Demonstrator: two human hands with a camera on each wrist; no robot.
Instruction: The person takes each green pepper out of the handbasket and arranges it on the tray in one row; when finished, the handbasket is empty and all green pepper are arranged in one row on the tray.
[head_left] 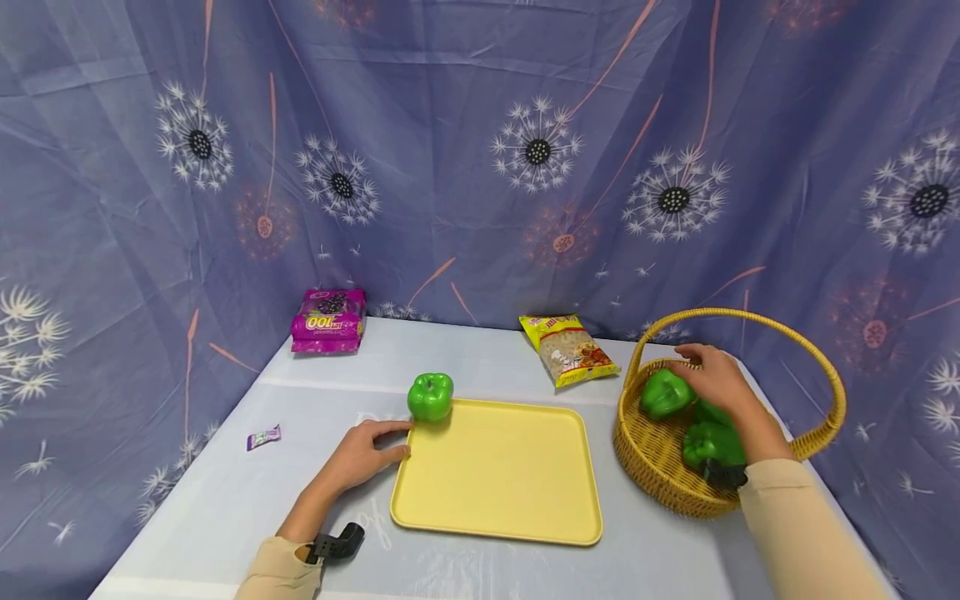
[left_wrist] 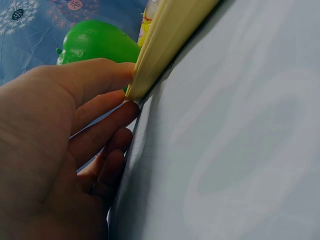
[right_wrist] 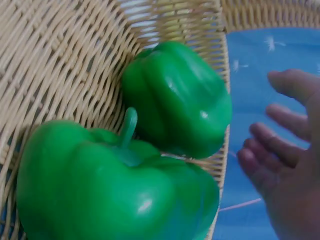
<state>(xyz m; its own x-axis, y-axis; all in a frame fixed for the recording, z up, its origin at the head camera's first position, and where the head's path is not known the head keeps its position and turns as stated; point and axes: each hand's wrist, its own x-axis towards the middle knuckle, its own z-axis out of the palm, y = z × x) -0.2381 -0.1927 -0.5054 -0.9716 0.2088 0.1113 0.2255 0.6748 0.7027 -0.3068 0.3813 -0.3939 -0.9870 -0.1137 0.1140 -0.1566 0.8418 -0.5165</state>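
Observation:
At the near left of the yellow tray [head_left: 495,475], my left hand [head_left: 365,454] touches the tray's edge with thumb and fingertips, the fingers fairly straight. Just beyond that hand, a green bell pepper [head_left: 431,397] sits at the tray's far left corner. My right hand [head_left: 714,379] hovers over the far rim of a wicker basket [head_left: 643,454]. In the right wrist view its loosely bent fingers [right_wrist: 280,145] are apart from the peppers and hold nothing. A bell pepper [right_wrist: 175,100] and a larger-looking bell pepper [right_wrist: 100,180] lie in the basket; the forearm partly hides its contents.
A purple packet [head_left: 328,322] stands at the table's back left, and a yellow bag [head_left: 570,350] lies at the back. A small purple wrapped sweet [head_left: 264,437] is on the left. The basket's tall handle [head_left: 817,358] arches over its right side. Patterned cloth [head_left: 450,167] hangs behind the table.

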